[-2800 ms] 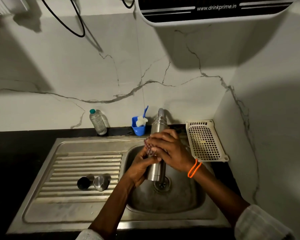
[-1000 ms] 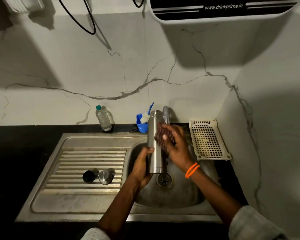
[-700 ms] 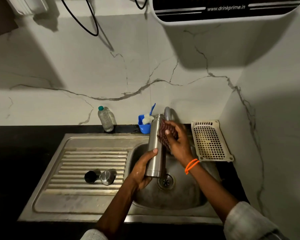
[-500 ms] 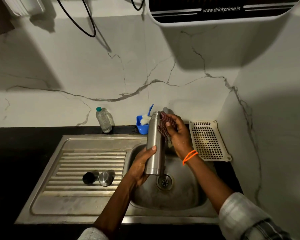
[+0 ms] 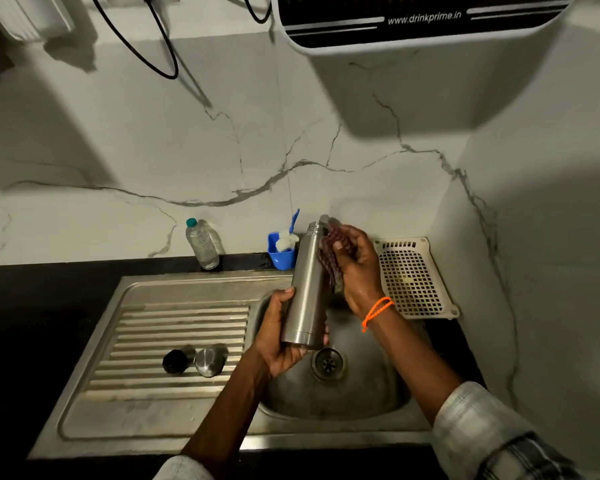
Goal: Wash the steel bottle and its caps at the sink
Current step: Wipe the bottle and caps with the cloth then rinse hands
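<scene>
We look down at a steel sink (image 5: 187, 292) set in a dark counter (image 5: 32, 306), w/ a ribbed drainboard on the left & the basin on the right. Over the basin we hold the steel bottle (image 5: 307, 289) nearly upright, mouth tilted away from us. Our left hand (image 5: 278, 337) wraps its base, fingers curled round the lower body. Our right hand (image 5: 355, 268) clutches a dark reddish scrubber (image 5: 329, 258) against the bottle's upper side, near the neck. On the drainboard, just beside each other, lie the two caps: a black cap (image 5: 174, 361) & a steel cap (image 5: 208, 359), both apparently untouched. We judge the step as scrubbing the bottle's outside; next likely calls for rinsing under the tap, then doing the caps.
</scene>
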